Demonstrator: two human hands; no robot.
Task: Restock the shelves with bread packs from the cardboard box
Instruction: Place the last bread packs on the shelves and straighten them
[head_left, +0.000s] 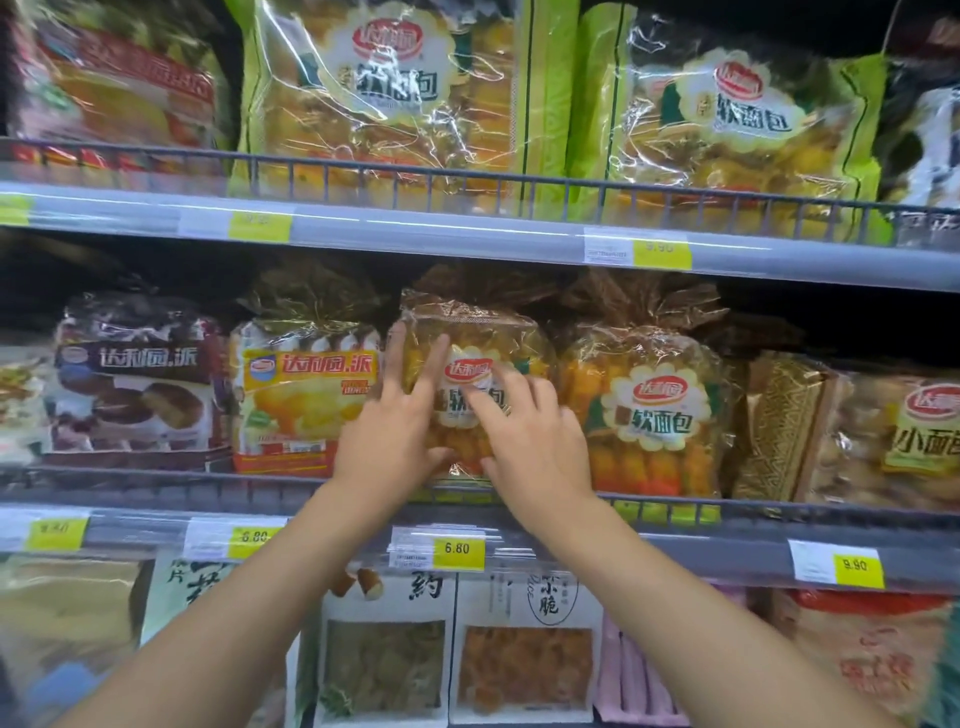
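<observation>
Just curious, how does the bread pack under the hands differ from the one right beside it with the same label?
Both hands, left hand and right hand, press the touched pack; the neighbouring pack stands untouched. The touched pack's label is partly covered; the neighbour's shows fully. Both are clear, gathered-top bags standing upright.

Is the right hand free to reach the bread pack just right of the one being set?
Probably yes: the right hand lies flat on the middle bread pack, and the neighbouring pack stands beside it with an uncovered front.
</observation>
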